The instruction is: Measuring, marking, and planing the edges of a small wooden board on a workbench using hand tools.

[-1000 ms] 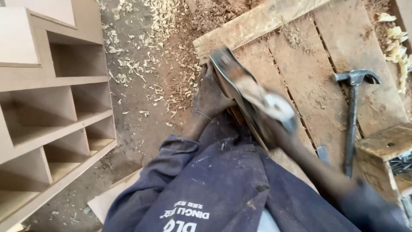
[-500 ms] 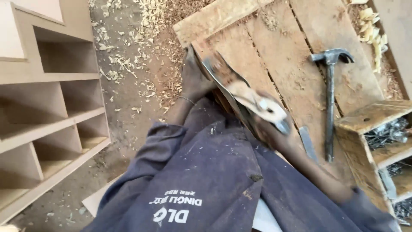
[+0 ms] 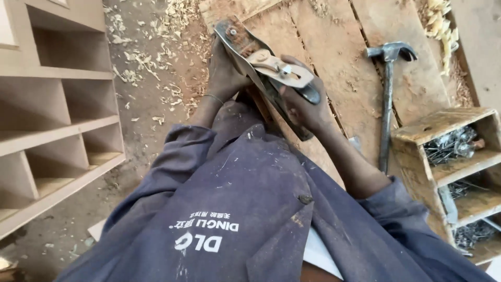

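On the worktop (image 3: pixel 334 47), left of the hammer (image 3: pixel 387 94), we hold a hand plane (image 3: pixel 266 70): left hand (image 3: pixel 225 73) wrapped round its front, right hand (image 3: pixel 302 104) gripping its rear. Right of the hammer, a wooden box (image 3: pixel 443 156) holds nails (image 3: pixel 451 146).

**A sawdust-strewn workshop floor, shelving to one side**

A dirt floor (image 3: pixel 151 104) is lying under scattered pale wood shavings (image 3: pixel 172 15), thickest near the top of the view. A plain unpainted shelving unit (image 3: pixel 57 120) with open cubbyholes is standing along the left edge, its compartments sitting in shade. A bench of rough reddish planks (image 3: pixel 334 57) is stretching across the upper right, with gaps showing between the boards. A small wooden crate (image 3: pixel 443 122) with shelves is resting at the right, holding tangles of nails (image 3: pixel 451 146). Soft, even daylight is falling over everything.
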